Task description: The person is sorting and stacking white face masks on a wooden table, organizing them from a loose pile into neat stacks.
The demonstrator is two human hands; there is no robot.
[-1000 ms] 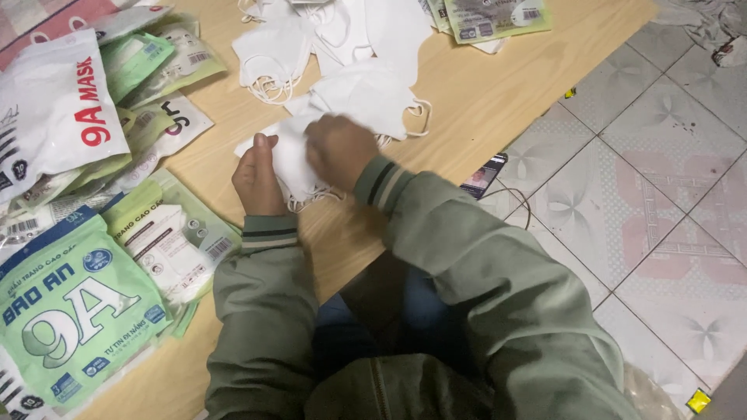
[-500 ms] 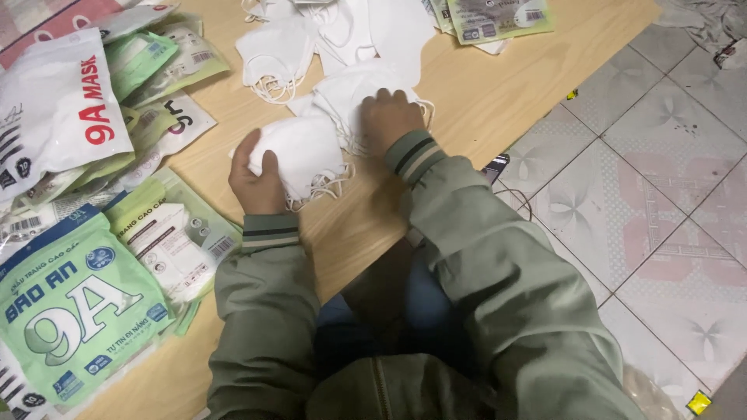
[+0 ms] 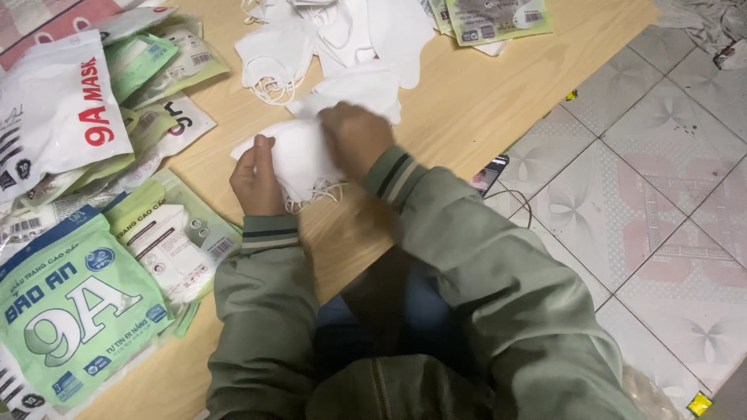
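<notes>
While loose white masks point(image 3: 342, 31) are still lying heaped at the table's far edge, the left hand point(image 3: 255, 177) is gripping a small stack of masks point(image 3: 299, 159) near the middle of the wooden table point(image 3: 482, 101). The right hand point(image 3: 356, 138) is pressing closed onto that stack, so gathering seems partly done, with green packets point(image 3: 74, 311) waiting at the near left.

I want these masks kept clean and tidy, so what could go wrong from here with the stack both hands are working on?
1. The left hand and right hand handle the stack of white masks bare, so they may soil it.
2. Ear loops dangle loose under the stack and could tangle or snag.
3. The stack sits near the table edge, above the tiled floor; a slipped mask could likely drop there.
</notes>
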